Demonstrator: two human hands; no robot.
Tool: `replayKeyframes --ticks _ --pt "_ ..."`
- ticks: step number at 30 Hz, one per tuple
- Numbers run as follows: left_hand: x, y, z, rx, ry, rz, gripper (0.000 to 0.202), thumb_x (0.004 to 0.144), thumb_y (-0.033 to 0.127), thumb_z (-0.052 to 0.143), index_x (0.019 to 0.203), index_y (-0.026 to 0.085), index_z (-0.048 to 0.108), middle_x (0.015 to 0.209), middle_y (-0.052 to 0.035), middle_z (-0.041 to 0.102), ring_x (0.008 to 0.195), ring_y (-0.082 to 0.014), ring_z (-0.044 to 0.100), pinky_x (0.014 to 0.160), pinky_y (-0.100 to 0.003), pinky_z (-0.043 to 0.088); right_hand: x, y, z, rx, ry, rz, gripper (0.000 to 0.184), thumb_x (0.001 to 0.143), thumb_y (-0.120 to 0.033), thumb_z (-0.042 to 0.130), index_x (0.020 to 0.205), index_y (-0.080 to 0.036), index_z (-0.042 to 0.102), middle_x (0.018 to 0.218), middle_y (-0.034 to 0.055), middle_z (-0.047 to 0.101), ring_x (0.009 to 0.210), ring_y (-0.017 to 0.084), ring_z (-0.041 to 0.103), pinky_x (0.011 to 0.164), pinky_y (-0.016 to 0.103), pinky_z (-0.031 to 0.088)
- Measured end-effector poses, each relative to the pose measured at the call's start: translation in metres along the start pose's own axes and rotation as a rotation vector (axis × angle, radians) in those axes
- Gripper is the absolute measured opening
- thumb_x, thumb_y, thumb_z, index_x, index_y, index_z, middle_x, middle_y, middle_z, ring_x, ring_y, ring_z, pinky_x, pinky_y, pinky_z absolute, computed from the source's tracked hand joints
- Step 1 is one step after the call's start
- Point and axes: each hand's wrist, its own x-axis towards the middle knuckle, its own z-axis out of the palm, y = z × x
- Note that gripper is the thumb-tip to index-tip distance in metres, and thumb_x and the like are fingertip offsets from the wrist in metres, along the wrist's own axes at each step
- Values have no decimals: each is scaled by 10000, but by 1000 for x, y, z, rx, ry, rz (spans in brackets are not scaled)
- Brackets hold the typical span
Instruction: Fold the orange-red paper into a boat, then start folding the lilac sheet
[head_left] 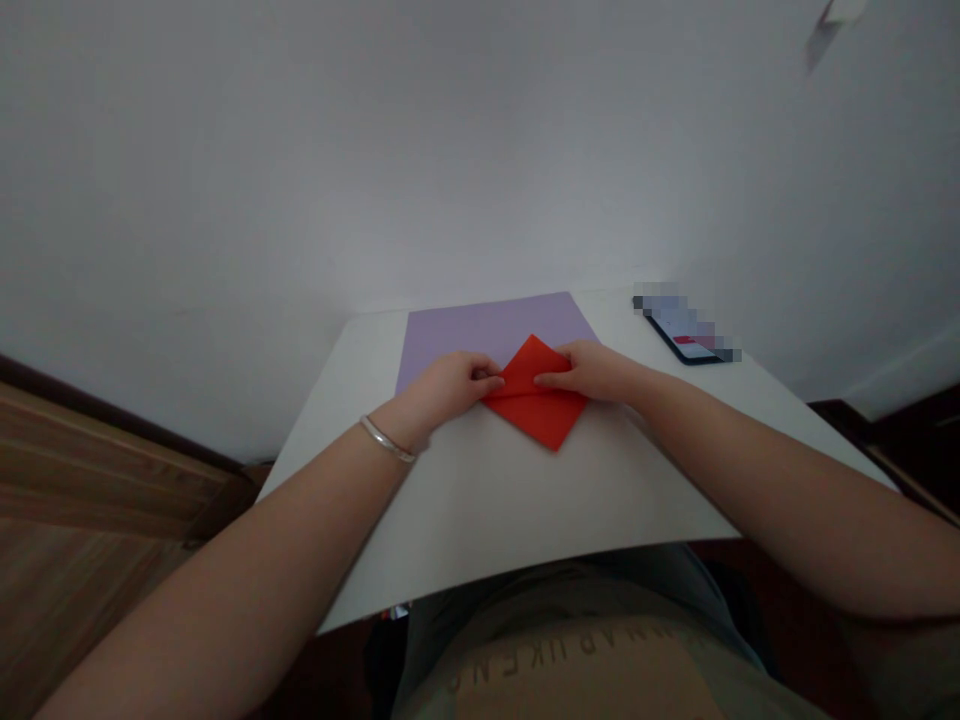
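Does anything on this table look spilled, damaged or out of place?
No spill or damage shows. The only oddity is the phone at the right of the table: blocky pixels cover much of it. The red paper sits cornerwise, but the left hand and right hand both hold it.

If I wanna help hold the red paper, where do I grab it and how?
I'd pinch the red paper lightly by its near corner, thumb on top, coming from the table's front edge. That point sticks out toward the person and is uncovered, while the left hand and right hand are at its sides.
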Motion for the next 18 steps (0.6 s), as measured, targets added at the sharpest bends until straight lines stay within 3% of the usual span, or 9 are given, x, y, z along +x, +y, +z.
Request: replayKeyframes --ticks 10,18 --pt "-1 0 -6 196 -95 -85 282 788 409 524 672 177 635 588 -8 587 539 -139 451 529 -276 291 -1 4 4 -49 71 -11 299 835 -438 576 876 -168 700 883 91 739 733 204 637 610 276 407" --pt "-2 3 -9 150 -131 -203 261 738 408 568 652 169 630 569 0 562 536 -137 461 522 -272 299 -1 3 8 -41 87 -9 289 840 -416 582 903 -163 706 878 86 739 724 196 637 610 270 400"
